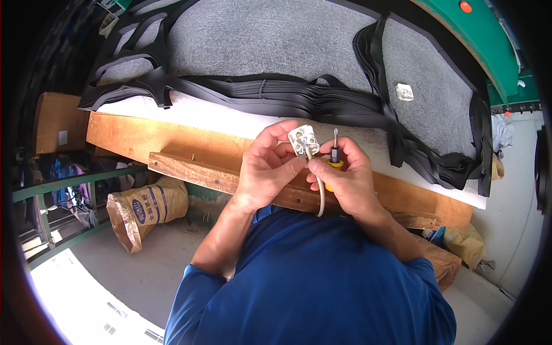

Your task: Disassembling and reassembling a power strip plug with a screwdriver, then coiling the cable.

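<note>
My left hand (pixel 265 167) is closed on an opened white electrical connector (pixel 302 140), with brass screws and metal contacts showing inside. Whether it is a plug or a socket I cannot tell. A pale cable (pixel 321 195) runs from its lower side down toward my blue shirt. Close beside it, my right hand (pixel 347 175) pinches the cable near the connector with thumb and finger. That same hand also holds a screwdriver (pixel 335 150) with a yellow handle, its tip pointing up and away from the connector. A small white cover-like piece (pixel 404 92) lies on the grey sheet at the right.
Behind my hands, black cut-out sheets (pixel 276 98) are stacked over grey fibrous material (pixel 259 40) on a bench with a wooden edge (pixel 126 135). A brown paper sack (pixel 150 208) lies at the left by a green rail (pixel 75 183). Green machinery (pixel 480 40) stands far right.
</note>
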### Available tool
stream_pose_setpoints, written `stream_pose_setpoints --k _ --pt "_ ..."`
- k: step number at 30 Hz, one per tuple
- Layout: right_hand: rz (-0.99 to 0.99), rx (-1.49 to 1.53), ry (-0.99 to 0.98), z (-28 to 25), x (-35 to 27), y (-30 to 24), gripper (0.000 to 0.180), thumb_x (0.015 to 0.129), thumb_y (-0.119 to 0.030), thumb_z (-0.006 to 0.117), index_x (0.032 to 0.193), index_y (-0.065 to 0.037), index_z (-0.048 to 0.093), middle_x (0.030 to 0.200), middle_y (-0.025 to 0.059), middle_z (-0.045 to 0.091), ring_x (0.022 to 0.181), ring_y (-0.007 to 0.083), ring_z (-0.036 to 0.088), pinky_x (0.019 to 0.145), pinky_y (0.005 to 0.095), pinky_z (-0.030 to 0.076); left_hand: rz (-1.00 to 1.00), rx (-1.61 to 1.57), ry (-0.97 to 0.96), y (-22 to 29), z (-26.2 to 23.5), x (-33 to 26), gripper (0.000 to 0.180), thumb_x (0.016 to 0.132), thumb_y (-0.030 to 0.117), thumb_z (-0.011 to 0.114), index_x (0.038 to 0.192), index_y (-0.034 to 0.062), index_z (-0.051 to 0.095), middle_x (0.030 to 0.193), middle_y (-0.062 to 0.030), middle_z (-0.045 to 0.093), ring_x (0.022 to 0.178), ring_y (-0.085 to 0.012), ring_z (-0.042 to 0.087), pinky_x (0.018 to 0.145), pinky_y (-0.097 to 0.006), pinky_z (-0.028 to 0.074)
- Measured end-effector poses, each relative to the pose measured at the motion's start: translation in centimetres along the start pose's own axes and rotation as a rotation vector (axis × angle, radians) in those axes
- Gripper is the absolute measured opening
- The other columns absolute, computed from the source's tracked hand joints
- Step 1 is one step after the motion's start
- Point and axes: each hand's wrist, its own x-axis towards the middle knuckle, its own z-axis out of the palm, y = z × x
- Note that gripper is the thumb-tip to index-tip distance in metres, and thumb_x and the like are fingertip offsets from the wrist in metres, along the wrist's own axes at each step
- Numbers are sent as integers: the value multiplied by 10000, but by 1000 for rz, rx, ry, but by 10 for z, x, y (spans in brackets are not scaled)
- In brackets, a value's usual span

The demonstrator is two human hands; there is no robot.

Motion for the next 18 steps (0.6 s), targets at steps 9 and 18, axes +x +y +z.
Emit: stream_pose_setpoints --k 9,18 --pt "-47 9 -24 0 0 2 248 839 7 662 1040 -13 518 892 75 595 657 131 637 557 253 560 12 -47 16 -11 -9 2 469 818 -118 622 1246 -11 464 1107 -81 547 1001 -175 593 893 -293 506" --pt "-240 -38 -39 2 0 8 267 848 34 638 1093 -3 539 911 77 595 672 114 628 578 237 559 -28 -108 63 -10 -4 2 444 816 -102 637 1221 2 488 1103 -80 558 990 -167 591 882 -289 503"
